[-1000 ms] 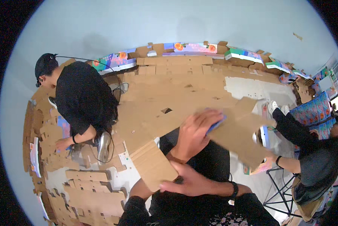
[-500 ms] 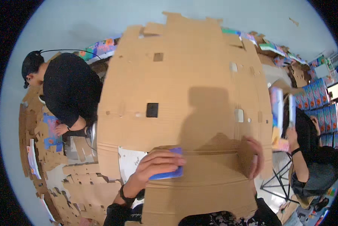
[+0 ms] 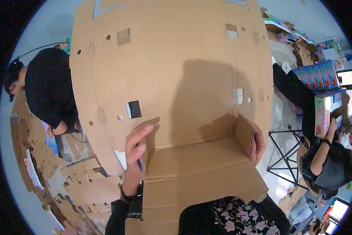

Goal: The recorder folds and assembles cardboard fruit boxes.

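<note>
A large brown cardboard sheet (image 3: 160,74) with punched holes and folds spreads in front of me. Its near part is creased into a trough, with a side flap (image 3: 244,137) standing up at the right and a narrower one at the left. My left hand (image 3: 136,150) is beside the left flap, its fingers apart and a small dark-blue printed strip next to them. My right hand (image 3: 258,145) is curled against the outer face of the right flap, which partly hides its fingers. A black square patch (image 3: 134,109) shows in one cut-out.
At the left, a person in black (image 3: 48,86) bends over cardboard pieces. At the right, another person (image 3: 332,164) handles a printed box (image 3: 322,115) near stacked blue boxes (image 3: 317,76). A black metal frame (image 3: 283,152) stands at the right of my sheet.
The sheet has shifted toward me and its near side flaps now stand upright. My left hand has moved left off the flat purple flap. My right hand is now behind the right flap.
</note>
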Tool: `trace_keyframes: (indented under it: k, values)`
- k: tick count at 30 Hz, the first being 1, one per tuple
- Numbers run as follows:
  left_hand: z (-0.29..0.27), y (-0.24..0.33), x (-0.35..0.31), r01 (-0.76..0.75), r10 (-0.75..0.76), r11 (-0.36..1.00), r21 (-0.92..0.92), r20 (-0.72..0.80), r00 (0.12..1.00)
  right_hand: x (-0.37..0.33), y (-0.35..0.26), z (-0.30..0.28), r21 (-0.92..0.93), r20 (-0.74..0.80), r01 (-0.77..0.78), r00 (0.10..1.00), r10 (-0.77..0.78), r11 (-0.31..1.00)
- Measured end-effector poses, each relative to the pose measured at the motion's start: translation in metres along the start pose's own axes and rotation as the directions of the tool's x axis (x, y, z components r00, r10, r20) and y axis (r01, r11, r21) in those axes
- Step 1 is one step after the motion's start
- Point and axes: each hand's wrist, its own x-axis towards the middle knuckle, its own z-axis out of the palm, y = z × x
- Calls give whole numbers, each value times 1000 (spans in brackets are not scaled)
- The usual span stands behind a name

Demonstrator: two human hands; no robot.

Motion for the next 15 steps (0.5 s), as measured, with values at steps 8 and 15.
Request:
trace_keyframes:
  k: [8,15]
  values:
    - [6,4,-2,153,-152,988,21,-47,987,17,33,-47,-846,-198,20,916,-349,533]
    - [3,-2,-1,167,-171,985,-45,-99,980,25,13,-146,-77,-75,-494,869,489,866]
